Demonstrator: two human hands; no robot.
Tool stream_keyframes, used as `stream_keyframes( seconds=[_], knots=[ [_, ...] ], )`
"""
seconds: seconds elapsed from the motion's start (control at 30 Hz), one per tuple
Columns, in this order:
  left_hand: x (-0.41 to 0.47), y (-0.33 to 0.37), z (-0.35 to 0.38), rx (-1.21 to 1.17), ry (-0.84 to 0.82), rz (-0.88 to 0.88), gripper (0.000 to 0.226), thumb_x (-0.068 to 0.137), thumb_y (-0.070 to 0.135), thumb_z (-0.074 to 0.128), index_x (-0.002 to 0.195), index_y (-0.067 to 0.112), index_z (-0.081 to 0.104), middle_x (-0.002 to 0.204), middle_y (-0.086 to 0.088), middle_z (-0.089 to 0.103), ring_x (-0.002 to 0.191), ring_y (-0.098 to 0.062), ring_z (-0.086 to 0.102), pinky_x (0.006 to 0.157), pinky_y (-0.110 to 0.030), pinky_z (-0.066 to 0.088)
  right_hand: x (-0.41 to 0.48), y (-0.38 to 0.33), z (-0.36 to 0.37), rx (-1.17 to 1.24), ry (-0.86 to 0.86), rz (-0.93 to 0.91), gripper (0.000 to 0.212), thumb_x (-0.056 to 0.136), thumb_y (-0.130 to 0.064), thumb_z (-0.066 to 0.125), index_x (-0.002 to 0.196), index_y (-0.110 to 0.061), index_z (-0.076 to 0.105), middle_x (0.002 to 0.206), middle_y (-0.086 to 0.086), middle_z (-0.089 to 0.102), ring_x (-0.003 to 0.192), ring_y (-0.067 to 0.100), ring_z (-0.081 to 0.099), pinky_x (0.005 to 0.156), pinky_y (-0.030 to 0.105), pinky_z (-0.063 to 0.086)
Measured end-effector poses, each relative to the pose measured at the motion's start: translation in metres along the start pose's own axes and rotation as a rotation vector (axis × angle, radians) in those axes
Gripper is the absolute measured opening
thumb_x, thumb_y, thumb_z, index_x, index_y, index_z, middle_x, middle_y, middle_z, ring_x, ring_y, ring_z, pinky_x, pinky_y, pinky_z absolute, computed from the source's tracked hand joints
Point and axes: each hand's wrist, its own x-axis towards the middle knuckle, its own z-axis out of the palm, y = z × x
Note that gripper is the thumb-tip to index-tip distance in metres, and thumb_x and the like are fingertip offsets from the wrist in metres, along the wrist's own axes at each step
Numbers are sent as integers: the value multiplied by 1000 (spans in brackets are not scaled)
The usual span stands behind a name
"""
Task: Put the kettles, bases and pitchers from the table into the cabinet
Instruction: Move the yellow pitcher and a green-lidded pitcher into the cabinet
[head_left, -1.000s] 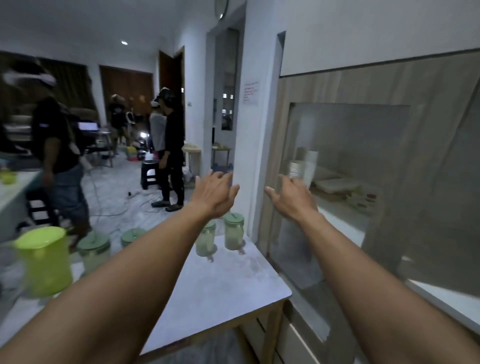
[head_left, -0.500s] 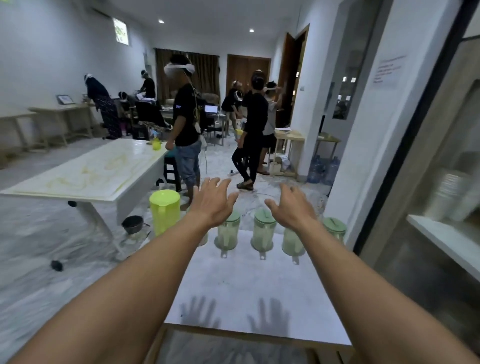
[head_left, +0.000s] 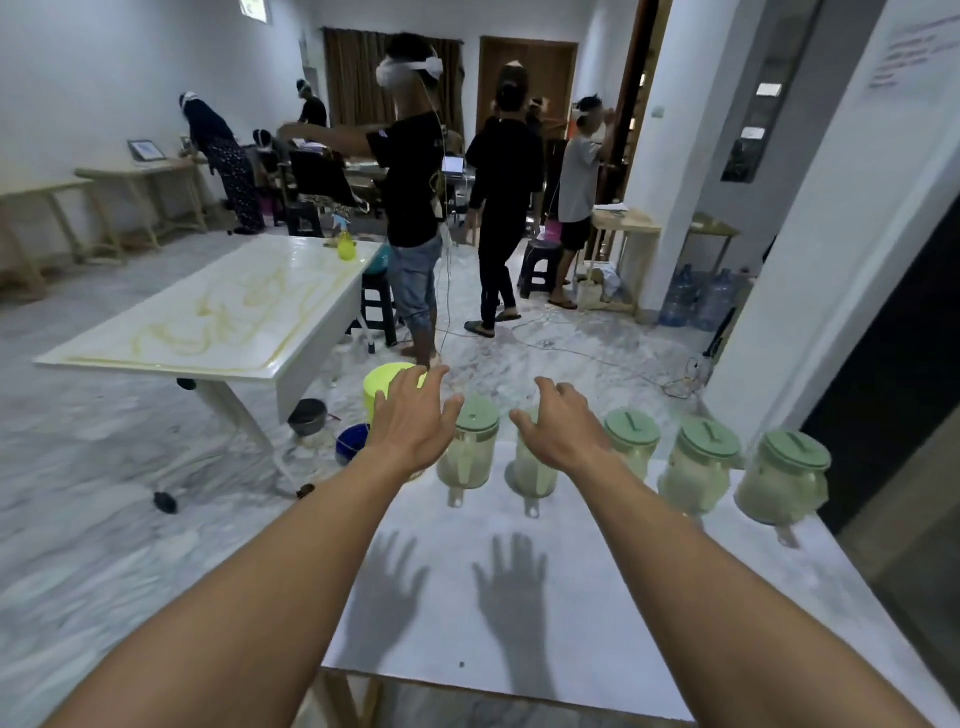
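**Head view.** Both bare forearms reach forward over a pale counter (head_left: 597, 613) whose near edge rests on a wooden frame.

- **Hands.** The left hand (head_left: 410, 423) is open, palm down, with fingers straight and spread, and it holds nothing. The right hand (head_left: 563, 428) is also open and palm down, its spread fingers slightly bent, and it holds nothing. Two hand shadows (head_left: 511, 577) fall on the bare counter nearer the camera than the hands.
- **Pitchers.** A row of upright pitchers stands along the far edge of the counter.
  - At the left end is the lime pitcher (head_left: 382, 387), with a lime lid. The left hand and wrist largely cover it, and whether they touch cannot be judged.
  - Between the two hands stands pitcher A (head_left: 470, 454), clear with a pale green lid, its handle turned toward the camera.
  - Pitcher B (head_left: 530, 475) is of the same kind and mostly hidden behind the right hand.
  - Right of that hand stand pitcher C (head_left: 631, 439), pitcher D (head_left: 698, 465) and pitcher E (head_left: 782, 478), all clear with green lids. They stand close side by side, with E nearest the right end.
- **Surroundings.** A white table (head_left: 218, 312) carries a yellow spray bottle (head_left: 345, 244). Several people stand on the marbled floor (head_left: 104, 519). A blue bucket (head_left: 352, 441) sits on the floor just left of the counter, and large water bottles (head_left: 696, 299) stand by the right wall
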Motion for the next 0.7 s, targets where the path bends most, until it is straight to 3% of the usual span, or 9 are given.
stream_keyframes(
  seconds=[0.13, 0.3, 0.47, 0.6, 0.7],
  knots=[
    [11, -39, 11, -44, -12, -47, 54, 102, 47, 38, 147, 18, 39, 150, -12, 42, 137, -33, 38, 107, -51, 36, 16, -19, 41, 24, -29, 19, 63, 101, -43, 51, 153, -12, 34, 149, 19, 43, 139, 39, 38, 107, 51, 40],
    [19, -83, 32, -151, -80, -125, 60, 100, 46, 44, 150, 15, 31, 152, -12, 38, 138, -34, 36, 109, -55, 33, 34, -32, 92, 43, -76, 48, 59, 101, -41, 53, 149, -10, 38, 143, 19, 49, 132, 39, 46, 100, 48, 44],
    [36, -108, 59, -305, -74, -307, 68, 96, 41, 56, 151, 13, 27, 152, -12, 36, 138, -34, 36, 107, -47, 36, 58, -37, 136, 157, -112, 143, 58, 98, -39, 58, 145, -11, 40, 143, 16, 52, 130, 38, 50, 101, 47, 46],
    [49, -128, 94, -442, -109, -490, 74, 90, 47, 63, 148, 13, 32, 150, -9, 41, 135, -31, 43, 105, -45, 41, 75, -30, 171, 327, -59, 256, 57, 92, -37, 65, 139, -14, 44, 129, 14, 63, 120, 38, 59, 91, 43, 51],
    [56, -138, 118, -548, -126, -613, 68, 86, 50, 68, 140, 15, 44, 139, -8, 54, 125, -26, 53, 95, -38, 44, 84, -22, 199, 438, -17, 392, 59, 90, -44, 67, 135, -13, 47, 126, 11, 62, 118, 34, 59, 85, 40, 48]
  ],
)
